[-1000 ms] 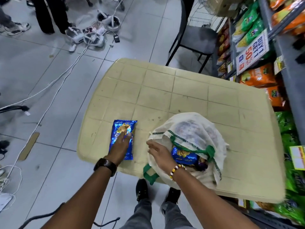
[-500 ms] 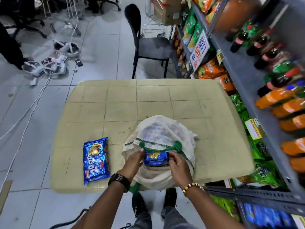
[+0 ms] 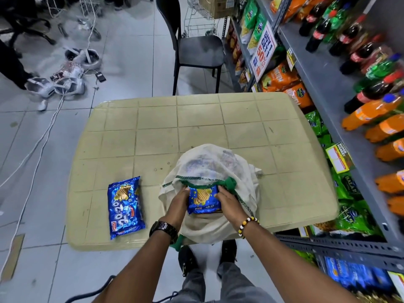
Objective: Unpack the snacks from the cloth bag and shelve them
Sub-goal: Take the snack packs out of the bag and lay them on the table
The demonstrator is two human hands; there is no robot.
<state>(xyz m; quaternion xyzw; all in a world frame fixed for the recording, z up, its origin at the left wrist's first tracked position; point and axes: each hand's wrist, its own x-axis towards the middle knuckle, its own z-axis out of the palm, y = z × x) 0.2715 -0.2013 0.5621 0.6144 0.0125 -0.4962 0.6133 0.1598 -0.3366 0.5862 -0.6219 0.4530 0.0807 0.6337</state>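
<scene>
A white cloth bag (image 3: pixel 209 165) with green trim lies on the beige table (image 3: pixel 153 132), its mouth facing me. A blue biscuit packet (image 3: pixel 202 200) sticks halfway out of the mouth. My left hand (image 3: pixel 178 203) grips the packet's left edge and my right hand (image 3: pixel 227 201) grips its right edge. More packets show faintly through the cloth. A second blue biscuit packet (image 3: pixel 125 206) lies flat on the table to the left of the bag, apart from both hands.
Grey store shelves (image 3: pixel 323 88) run along the right, holding soda bottles (image 3: pixel 371 119) and snack bags (image 3: pixel 282 77). A black chair (image 3: pixel 192 47) stands beyond the table. Cables and devices (image 3: pixel 70 79) lie on the floor at the left.
My left hand left the packet on the table and went to the bag mouth. Both hands now hold the second packet, which has come further out of the bag.
</scene>
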